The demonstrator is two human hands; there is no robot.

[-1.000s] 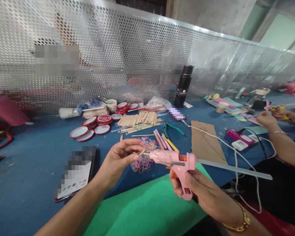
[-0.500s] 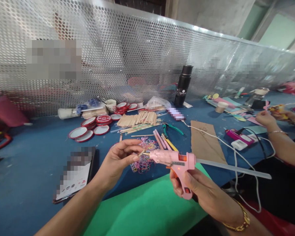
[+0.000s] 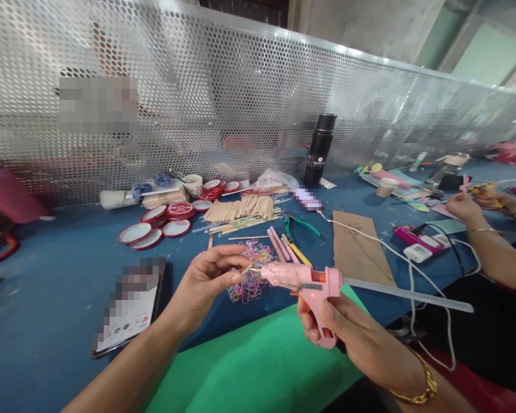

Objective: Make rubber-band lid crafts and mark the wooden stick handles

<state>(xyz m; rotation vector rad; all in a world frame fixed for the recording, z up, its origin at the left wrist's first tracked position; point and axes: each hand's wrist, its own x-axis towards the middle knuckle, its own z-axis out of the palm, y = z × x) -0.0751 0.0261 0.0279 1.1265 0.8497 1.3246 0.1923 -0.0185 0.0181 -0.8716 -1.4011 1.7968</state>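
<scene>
My right hand [image 3: 339,327] is wrapped round the handle of a pink hot glue gun [image 3: 298,277], its nozzle pointing left. A long translucent glue stick [image 3: 408,295] runs out of its back end. At the metal nozzle tip, my left hand [image 3: 210,278] pinches a short, pale wooden stick [image 3: 246,268], mostly hidden by the fingers. Nozzle and stick appear to touch. Behind the left fingertips lies a tangle of coloured rubber bands [image 3: 258,252]. A green sheet [image 3: 249,367] lies beneath both forearms.
Red-rimmed lids [image 3: 176,228], wooden sticks [image 3: 241,207], green-handled pliers [image 3: 303,225] and a black bottle [image 3: 321,150] stand or lie further back. A phone [image 3: 129,310] is at left. Cardboard [image 3: 361,246] and a white cable [image 3: 382,249] lie right, near another person's hands [image 3: 466,206].
Both hands, the glue gun and the stick hold almost the same position. The view has shifted very slightly.
</scene>
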